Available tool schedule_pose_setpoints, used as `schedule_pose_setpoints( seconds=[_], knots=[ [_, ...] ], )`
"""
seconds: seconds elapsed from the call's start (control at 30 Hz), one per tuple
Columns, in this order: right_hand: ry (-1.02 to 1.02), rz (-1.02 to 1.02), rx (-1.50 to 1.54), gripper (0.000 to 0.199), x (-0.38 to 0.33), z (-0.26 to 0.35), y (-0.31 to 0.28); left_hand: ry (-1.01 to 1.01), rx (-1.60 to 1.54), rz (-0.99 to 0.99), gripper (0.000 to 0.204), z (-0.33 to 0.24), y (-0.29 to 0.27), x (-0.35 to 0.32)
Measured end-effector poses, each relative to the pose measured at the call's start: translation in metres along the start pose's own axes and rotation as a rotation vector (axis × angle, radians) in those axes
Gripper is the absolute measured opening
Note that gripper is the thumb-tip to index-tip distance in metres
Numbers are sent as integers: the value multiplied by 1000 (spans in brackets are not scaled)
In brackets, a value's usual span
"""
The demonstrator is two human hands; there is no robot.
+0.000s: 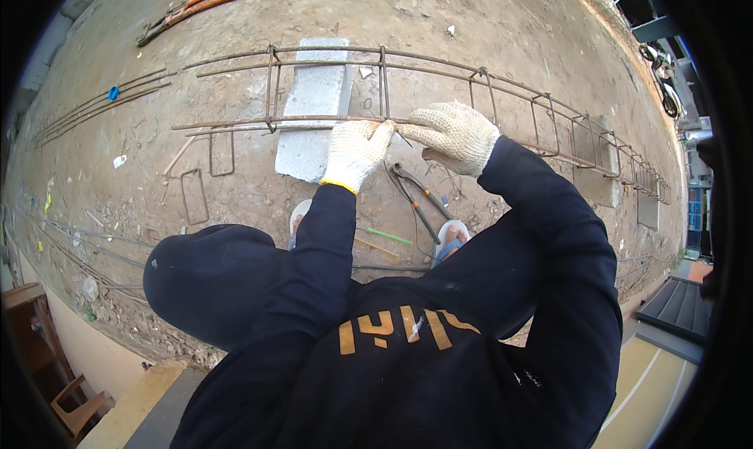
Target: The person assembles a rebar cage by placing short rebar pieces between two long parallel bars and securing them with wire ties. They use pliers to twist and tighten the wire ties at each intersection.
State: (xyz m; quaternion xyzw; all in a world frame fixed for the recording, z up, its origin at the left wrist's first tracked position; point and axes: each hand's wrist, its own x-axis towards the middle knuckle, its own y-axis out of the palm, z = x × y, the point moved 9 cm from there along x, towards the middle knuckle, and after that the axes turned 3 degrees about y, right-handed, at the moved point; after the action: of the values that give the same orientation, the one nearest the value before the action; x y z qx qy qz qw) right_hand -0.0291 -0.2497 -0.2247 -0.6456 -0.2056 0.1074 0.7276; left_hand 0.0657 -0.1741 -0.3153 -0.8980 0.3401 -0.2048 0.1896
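Note:
A long rebar cage (pixel 439 67), brown steel bars with square stirrups, lies across in front of me and rests on a pale block (pixel 302 152). My left hand (pixel 351 152), in a white knitted glove, is closed on the near bar where a stirrup meets it, thumb and fingers pinched together. Just right of it, my right hand (pixel 456 138), gloved too, has its fingertips pinched at the same joint. A thin dark wire end pokes out beneath these fingers; the rest of it is hidden. Pincers (pixel 418 199) with orange-and-black handles lie on the ground between my feet.
Loose stirrups (pixel 195 196) lie left of the block. Farther left are thin bars with a blue tie (pixel 114 94). Long orange-handled cutters (pixel 212 0) lie at the far left. More blocks (pixel 596 163) support the cage rightward. A green strip (pixel 390 236) is near my feet.

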Motion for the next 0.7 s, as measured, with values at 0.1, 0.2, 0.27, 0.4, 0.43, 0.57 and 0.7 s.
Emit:
schedule_pose_setpoints(
  seconds=[0.1,0.2,0.27,0.4,0.43,0.57,0.7],
  knots=[
    [345,-102,166,46,-7,-33,-13,-16,58,3,35,1,3,-1],
    [570,70,232,45,-6,-51,15,73,158,-22,33,-4,1,-2],
    [591,328,121,45,0,-52,42,86,162,21,32,-3,5,-5],
    [687,361,-14,32,15,-55,49,265,195,-48,28,-17,2,-10],
    [678,326,-57,25,21,-54,45,221,178,-35,27,-13,3,-10],
    [592,374,122,34,28,-60,51,120,130,-73,27,-8,1,-8],
    [503,322,759,32,30,-88,61,146,135,-125,29,-14,-3,-9]
  ],
)
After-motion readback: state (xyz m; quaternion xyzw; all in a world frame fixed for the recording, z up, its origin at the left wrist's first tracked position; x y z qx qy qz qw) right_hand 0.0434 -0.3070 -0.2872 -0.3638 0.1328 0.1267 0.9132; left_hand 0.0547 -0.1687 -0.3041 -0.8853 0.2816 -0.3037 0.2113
